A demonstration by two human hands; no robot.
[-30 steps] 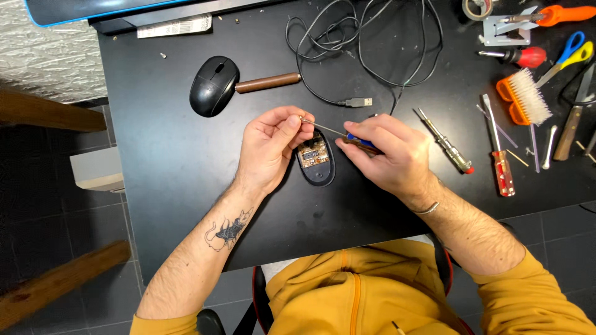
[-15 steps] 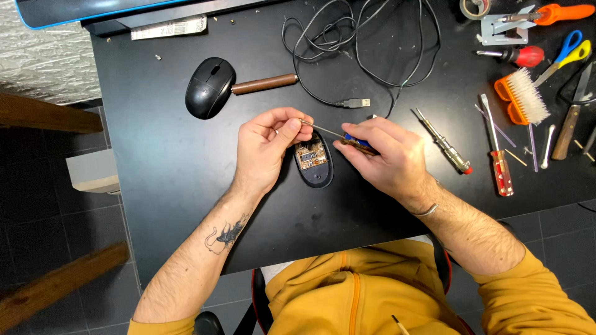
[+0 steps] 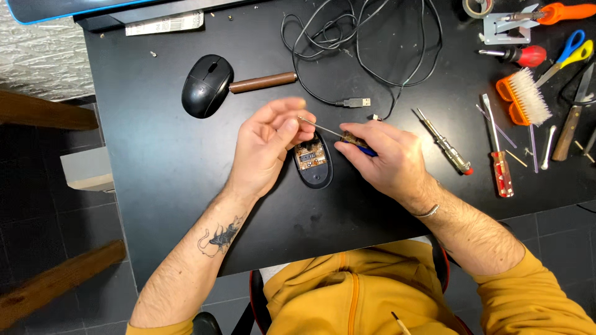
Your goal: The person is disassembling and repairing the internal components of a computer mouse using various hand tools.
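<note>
A black surface (image 3: 186,180) fills most of the head view, with a person in a mustard-yellow zip top sitting at its near edge. A long black USB cable (image 3: 372,43) lies in loose loops at the far middle, its plug end pointing left. To the left of it rests the black top shell of a computer mouse (image 3: 206,85), touching the end of a brown cylindrical handle (image 3: 262,82).

The left hand (image 3: 267,146) hovers just left of the opened mouse base (image 3: 312,162), its grip pressed together, thumb and forefinger pinching at the thin metal tip of a small screwdriver (image 3: 338,134). The right hand (image 3: 385,161) has its grip closed around that screwdriver's blue handle, with the shaft pointing left across the base. The mouse base lies flat between the two hands like a shallow tray, holding a brown circuit board (image 3: 309,155) in its far half.

On the right lie an orange brush with pale bristles (image 3: 524,96), blue-and-yellow scissors (image 3: 568,56), a red-handled screwdriver (image 3: 498,162) and a clear-handled tester screwdriver (image 3: 445,141).
</note>
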